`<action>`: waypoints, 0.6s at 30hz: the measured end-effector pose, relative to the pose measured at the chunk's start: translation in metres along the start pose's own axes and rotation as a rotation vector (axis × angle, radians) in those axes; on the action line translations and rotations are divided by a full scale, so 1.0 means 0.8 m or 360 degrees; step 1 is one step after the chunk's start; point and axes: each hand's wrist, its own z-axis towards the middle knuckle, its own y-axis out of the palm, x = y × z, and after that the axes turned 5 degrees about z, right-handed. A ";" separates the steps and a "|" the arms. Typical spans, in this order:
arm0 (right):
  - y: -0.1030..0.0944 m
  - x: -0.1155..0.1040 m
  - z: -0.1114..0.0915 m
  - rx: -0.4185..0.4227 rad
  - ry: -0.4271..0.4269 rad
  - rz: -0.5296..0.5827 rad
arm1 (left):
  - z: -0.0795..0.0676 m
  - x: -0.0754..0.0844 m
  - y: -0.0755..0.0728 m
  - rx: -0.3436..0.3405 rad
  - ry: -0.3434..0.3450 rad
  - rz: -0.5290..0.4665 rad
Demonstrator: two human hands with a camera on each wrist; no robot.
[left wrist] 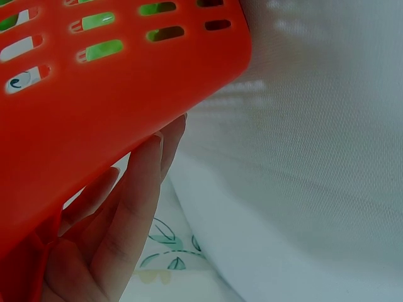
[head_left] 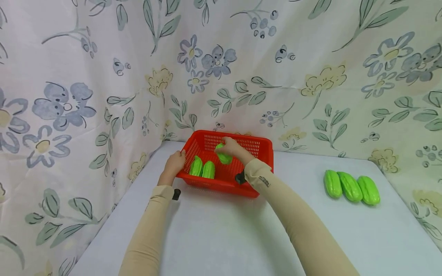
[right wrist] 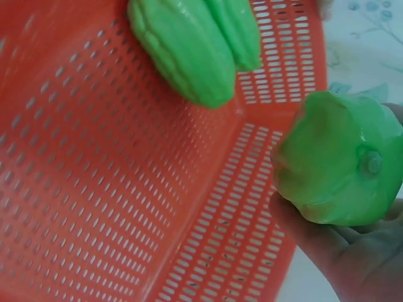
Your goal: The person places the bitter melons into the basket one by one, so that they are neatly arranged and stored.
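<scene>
A red slotted plastic basket [head_left: 217,185] stands at the back of the table. My left hand [head_left: 174,163] grips its left rim; in the left wrist view the fingers [left wrist: 135,182] lie against the outer wall. Over the inside of the basket, my right hand [head_left: 235,147] holds a bright green ridged gourd [head_left: 225,158], whose stubby end [right wrist: 370,162] faces the right wrist camera. Two similar gourds, one [head_left: 196,167] beside the other [head_left: 208,170], lie side by side in the basket's left part.
Three more green gourds [head_left: 351,187] lie in a row on the right side of the white table [head_left: 221,237]. Floral cloth [head_left: 221,103] hangs behind the table and along its left side, close behind the basket.
</scene>
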 end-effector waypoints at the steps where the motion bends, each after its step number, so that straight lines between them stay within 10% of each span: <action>1: 0.001 0.000 0.000 -0.0014 0.0006 -0.0014 | 0.000 0.000 0.000 0.0003 0.0000 0.0000; 18: 0.030 -0.004 0.006 -0.0240 0.0098 -0.0340 | -0.003 0.000 0.000 0.0012 0.0007 0.0013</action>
